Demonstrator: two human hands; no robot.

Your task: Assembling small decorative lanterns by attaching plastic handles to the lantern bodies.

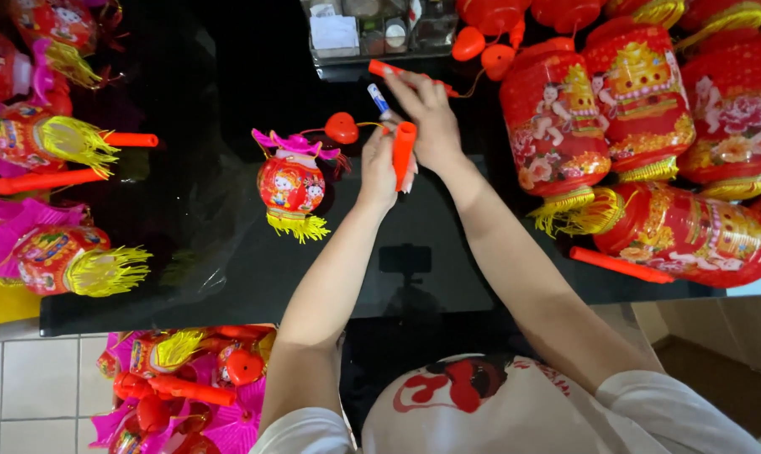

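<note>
Setting: home craft or assembly spot, likely a living room. Evidence: glossy black table [229,252] over pale floor tiles [36,378]; many red paper lanterns [649,126] heaped at right, smaller tasselled ones [69,261] at left, more on the floor [187,387]; clear organiser box [380,34] at back.

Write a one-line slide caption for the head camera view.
Left hand grips an orange tube and right hand touches its top, beside a small red lantern on a black table.
</note>
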